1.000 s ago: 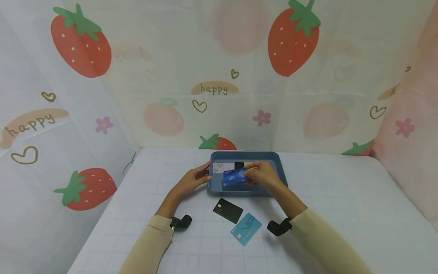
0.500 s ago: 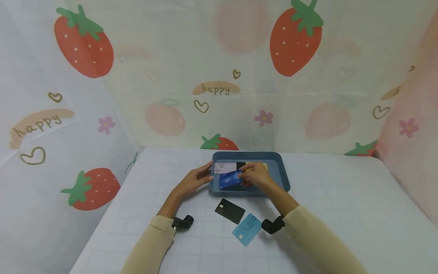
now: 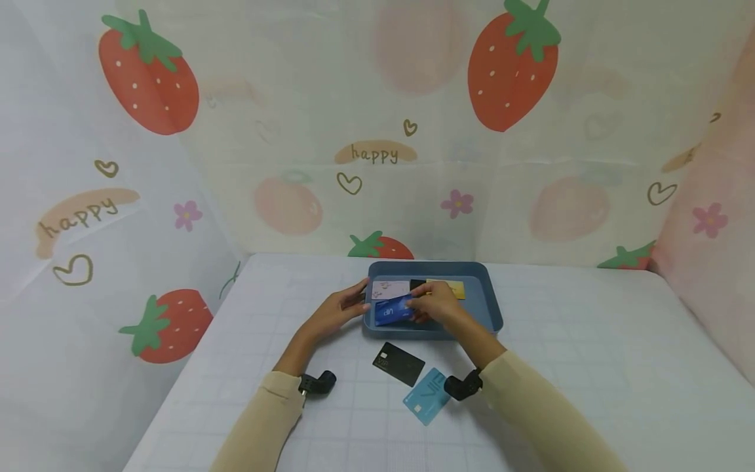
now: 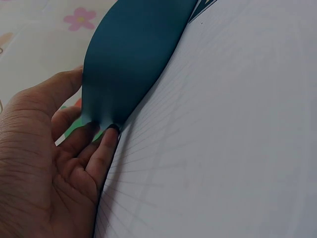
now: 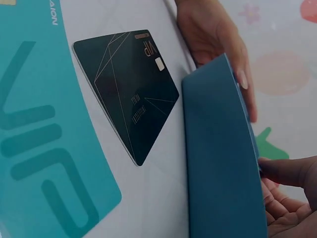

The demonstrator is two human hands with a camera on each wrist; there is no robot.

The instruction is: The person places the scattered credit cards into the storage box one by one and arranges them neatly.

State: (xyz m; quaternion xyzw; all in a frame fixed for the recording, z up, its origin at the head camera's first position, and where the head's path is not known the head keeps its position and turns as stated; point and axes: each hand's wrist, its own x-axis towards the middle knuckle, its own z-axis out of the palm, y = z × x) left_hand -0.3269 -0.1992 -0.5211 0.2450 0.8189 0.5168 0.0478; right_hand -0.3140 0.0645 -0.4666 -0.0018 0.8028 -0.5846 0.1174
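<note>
In the head view a blue-grey tray (image 3: 489,308) stands on the white-covered table. My left hand (image 3: 333,316) holds the tray's left end; in the left wrist view its thumb lies at the rim and its fingers curl at the lower edge. Over the tray, my right hand (image 3: 439,305) pinches a blue VIP card (image 3: 392,311) by its right end. That card lies low at the tray's front left, slightly tilted. Behind it in the tray are a pale patterned card (image 3: 389,290), a black card (image 3: 416,285) partly covered by my hand, and a yellow card (image 3: 457,289).
A black VIP card (image 3: 398,364) lies on the table in front of the tray. Nearer me is a light-blue VIP card (image 3: 426,396), partly behind the right wrist's camera (image 3: 463,385). A strawberry-print curtain (image 3: 377,196) hangs behind the table.
My right hand has moved left and slightly down with the blue card, bringing it to the tray's front left. More of the yellow card shows. My left hand stays at the tray.
</note>
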